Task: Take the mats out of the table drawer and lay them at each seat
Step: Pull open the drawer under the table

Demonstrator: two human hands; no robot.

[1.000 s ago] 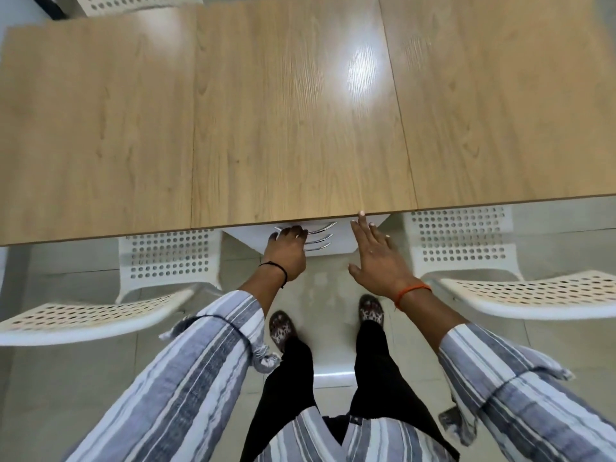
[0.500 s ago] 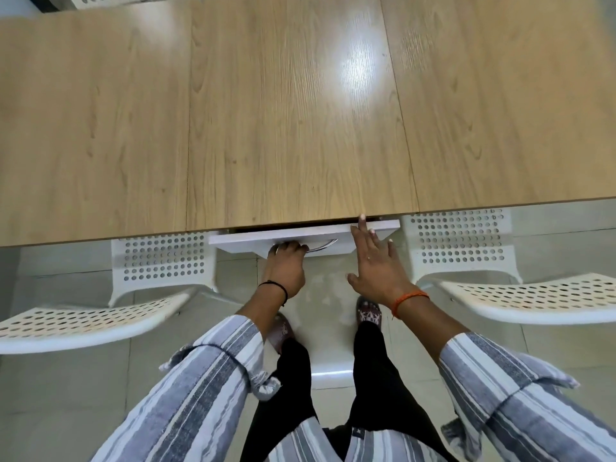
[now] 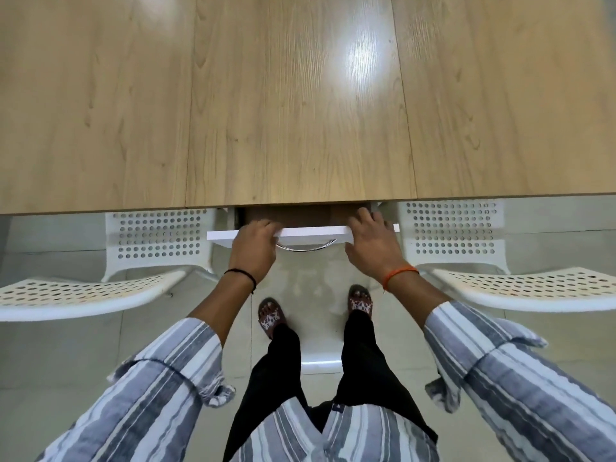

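Note:
The white drawer front [image 3: 310,232] sticks out a little from under the wooden table [image 3: 300,111], right in front of me. Its curved metal handle [image 3: 306,250] is free between my hands. My left hand [image 3: 255,248] grips the front's left part, with its fingers curled over the top edge. My right hand [image 3: 375,248] grips the right part, fingers reaching inside and thumb outside. A brown surface [image 3: 300,215] shows in the narrow gap; I cannot tell whether it is the mats.
A white perforated chair [image 3: 83,295] stands on my left and another chair [image 3: 533,288] on my right, both pushed up to the table's near edge. I stand on the tiled floor [image 3: 313,288] between them.
The drawer has slid further out from under the table. My left hand has left the handle for the front's top edge. My right hand now curls over the front too.

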